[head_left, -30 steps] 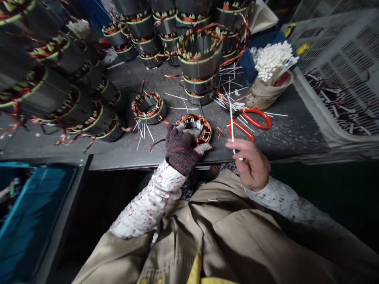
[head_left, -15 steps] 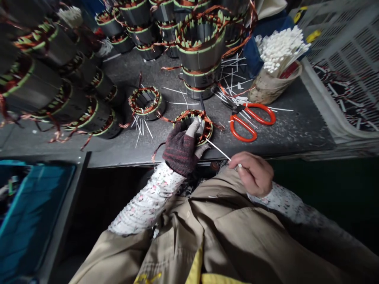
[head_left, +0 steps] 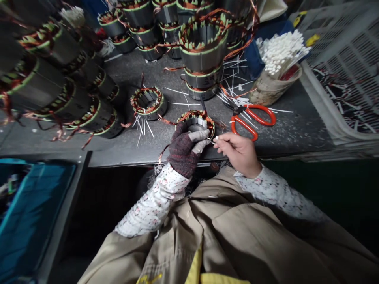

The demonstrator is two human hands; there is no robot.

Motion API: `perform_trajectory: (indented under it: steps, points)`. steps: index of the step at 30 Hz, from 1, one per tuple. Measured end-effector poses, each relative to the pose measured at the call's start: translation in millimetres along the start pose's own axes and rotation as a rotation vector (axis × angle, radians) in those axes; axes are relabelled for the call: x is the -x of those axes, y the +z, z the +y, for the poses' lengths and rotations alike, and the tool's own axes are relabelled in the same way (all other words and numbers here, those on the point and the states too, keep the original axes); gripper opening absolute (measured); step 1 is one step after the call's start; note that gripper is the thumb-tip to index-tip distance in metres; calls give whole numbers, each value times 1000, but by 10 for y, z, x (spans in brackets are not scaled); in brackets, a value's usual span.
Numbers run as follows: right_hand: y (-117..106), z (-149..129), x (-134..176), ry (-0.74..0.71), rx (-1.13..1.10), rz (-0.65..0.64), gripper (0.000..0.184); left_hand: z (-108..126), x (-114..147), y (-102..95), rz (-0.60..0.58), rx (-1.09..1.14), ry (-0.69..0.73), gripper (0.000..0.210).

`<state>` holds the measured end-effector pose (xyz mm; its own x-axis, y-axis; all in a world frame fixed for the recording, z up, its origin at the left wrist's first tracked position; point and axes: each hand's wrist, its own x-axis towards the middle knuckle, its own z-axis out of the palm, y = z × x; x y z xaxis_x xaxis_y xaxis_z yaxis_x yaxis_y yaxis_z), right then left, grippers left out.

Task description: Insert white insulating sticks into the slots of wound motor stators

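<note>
A motor stator with copper windings and a green insulating edge lies at the front of the bench. My left hand, in a dark knitted glove with pale finger coverings, is closed on its near side. Between thumb and fingers, my right hand pinches a thin white cord close to the stator's right front rim. Most of the cord is hidden by the fingers. Red-handled scissors lie just beyond my right hand. To the left stands a second stator with white cord ends sticking out below.
Stacked stators stand at the back and more on the left. A worn cup of white cords stands at back right, beside a white plastic basket. Cut cord pieces litter the bench. A blue bin is at lower left.
My right hand has moved up and left to the stator's rim, and the long visible stretch of white cord has shortened. The left thumb and finger have shifted toward that rim.
</note>
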<state>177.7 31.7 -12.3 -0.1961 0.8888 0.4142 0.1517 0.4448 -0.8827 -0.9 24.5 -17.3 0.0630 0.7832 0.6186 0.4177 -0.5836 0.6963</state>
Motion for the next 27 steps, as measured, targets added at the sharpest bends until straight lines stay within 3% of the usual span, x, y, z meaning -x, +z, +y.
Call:
perform_trajectory:
  steps: [4,9,15,18,22,27]
  points:
    - [-67,-83,-48,-127,158,-68,22,2,-53,-42,3,-5,48,12]
    - [-34,44,-178,-186,350,-91,22,-52,-54,-54,-32,-26,107,13]
    - [-103,-68,-111,-197,224,-64,22,-49,-33,-49,-23,-71,93,10]
    - [-95,-128,-82,-234,284,-79,22,-28,-32,-64,-75,-122,53,14]
    - [-23,-8,-155,-175,395,-96,24,-36,-33,-92,-150,-221,27,17]
    - [-5,-29,-198,-138,344,-123,25,-44,-43,-109,-170,-265,96,20]
